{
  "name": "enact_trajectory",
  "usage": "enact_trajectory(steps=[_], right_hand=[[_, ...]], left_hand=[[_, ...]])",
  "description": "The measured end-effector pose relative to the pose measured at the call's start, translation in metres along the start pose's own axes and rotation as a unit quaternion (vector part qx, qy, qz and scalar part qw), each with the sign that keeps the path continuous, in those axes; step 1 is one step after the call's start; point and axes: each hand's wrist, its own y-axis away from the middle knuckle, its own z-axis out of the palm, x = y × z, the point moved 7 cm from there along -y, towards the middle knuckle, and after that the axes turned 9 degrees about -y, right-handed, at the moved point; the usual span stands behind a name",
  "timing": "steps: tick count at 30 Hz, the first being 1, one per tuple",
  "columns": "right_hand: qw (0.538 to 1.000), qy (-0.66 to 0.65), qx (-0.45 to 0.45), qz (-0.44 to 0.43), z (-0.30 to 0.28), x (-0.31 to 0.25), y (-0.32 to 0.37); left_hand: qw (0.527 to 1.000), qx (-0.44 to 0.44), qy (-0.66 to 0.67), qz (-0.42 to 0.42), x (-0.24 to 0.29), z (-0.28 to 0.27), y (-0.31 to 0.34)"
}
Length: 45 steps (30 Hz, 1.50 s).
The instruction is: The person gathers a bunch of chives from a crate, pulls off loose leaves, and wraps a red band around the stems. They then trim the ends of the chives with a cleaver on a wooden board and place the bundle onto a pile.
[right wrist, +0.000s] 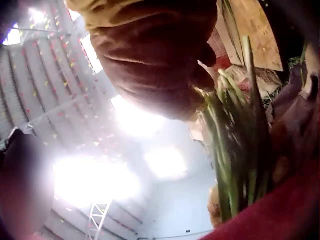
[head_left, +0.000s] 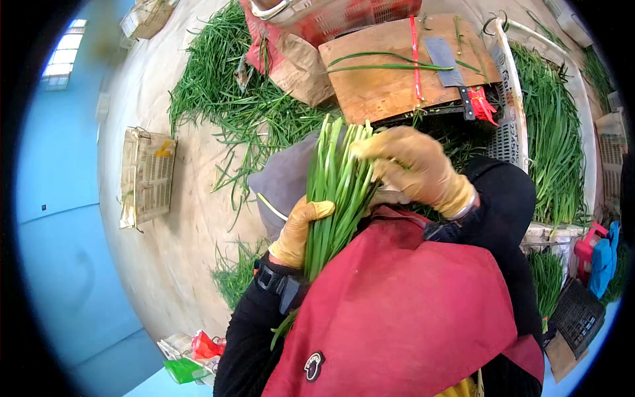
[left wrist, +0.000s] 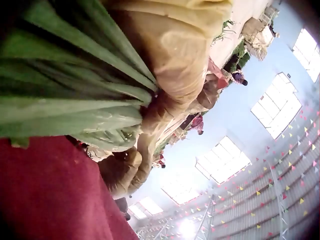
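A bundle of long green stalks (head_left: 336, 192) with pale ends stands in front of the red apron (head_left: 403, 298). The gloved left hand (head_left: 299, 231) grips it from the side, thumb across the stalks. At the pale ends, the gloved right hand (head_left: 417, 165) has its fingers bent, fingertips pinching at stalk ends on the bundle's right side. The right wrist view shows the right hand (right wrist: 155, 60) over the tops of the stalks (right wrist: 232, 135). Close up in the left wrist view are green leaves (left wrist: 75, 85) beside the left hand (left wrist: 172, 65).
Loose greens (head_left: 218, 73) lie heaped on the floor. Ahead is a wooden board (head_left: 377, 83) with a cleaver (head_left: 444, 63) and a red strip. A white crate (head_left: 519, 112) of greens stands to the right, a yellowish crate (head_left: 147, 177) to the left.
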Motion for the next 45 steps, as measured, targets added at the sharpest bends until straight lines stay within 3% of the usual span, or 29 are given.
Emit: enact_trajectory(steps=[10,11,14,15,20,24,29,33,34,35,36,38,40,42,43,44,45], right_hand=[[0.997,0.039,-0.025,0.067,0.025,0.019,0.010],[0.986,0.020,-0.050,0.159,0.026,0.022,0.011],[0.971,-0.050,-0.039,0.230,0.033,0.031,0.014],[0.969,-0.150,-0.007,0.198,0.041,0.048,0.020],[0.866,-0.390,0.054,0.307,0.047,0.064,0.031],[0.787,-0.495,0.050,0.364,0.035,0.060,0.035],[0.735,-0.597,0.080,0.311,0.023,0.071,0.044],[0.749,-0.555,0.221,0.286,-0.029,0.095,0.055],[0.732,-0.552,0.297,0.267,-0.048,0.103,0.062],[0.729,-0.565,0.316,0.221,-0.069,0.105,0.064],[0.762,-0.521,0.343,0.174,-0.095,0.112,0.072],[0.742,-0.471,0.450,0.160,-0.136,0.097,0.083],[0.767,-0.412,0.472,0.140,-0.166,0.095,0.101],[0.853,-0.254,0.311,0.335,-0.152,0.091,0.096],[0.865,-0.164,0.220,0.421,-0.140,0.087,0.097],[0.867,-0.076,0.140,0.471,-0.118,0.089,0.097],[0.871,-0.084,0.117,0.470,-0.100,0.090,0.096]], left_hand=[[0.993,-0.002,0.119,0.008,-0.007,-0.012,0.001],[0.993,-0.003,0.115,0.007,-0.006,-0.011,0.002],[0.998,0.011,0.067,0.016,-0.004,-0.006,0.004],[0.998,0.008,0.057,0.020,-0.003,-0.004,0.004],[0.998,-0.017,-0.034,0.047,0.002,0.007,0.001],[0.998,-0.018,-0.065,-0.006,-0.002,0.004,-0.003],[0.998,-0.004,-0.069,0.001,-0.006,0.006,-0.005],[0.998,-0.014,-0.065,0.010,-0.009,0.005,-0.004],[0.998,-0.018,-0.058,0.014,-0.011,0.003,-0.004],[0.998,-0.011,-0.056,0.013,-0.013,-0.001,-0.004],[0.998,-0.004,-0.054,0.013,-0.014,-0.006,-0.004],[0.999,0.003,-0.038,0.014,-0.014,-0.009,-0.002],[1.000,0.001,-0.010,0.016,-0.010,-0.004,0.000],[1.000,-0.004,0.002,0.025,-0.006,0.000,0.000],[1.000,-0.009,0.007,0.024,-0.006,0.000,0.001],[1.000,-0.015,0.011,0.022,-0.005,0.001,0.001],[1.000,-0.012,0.007,0.021,-0.005,0.003,0.002]])
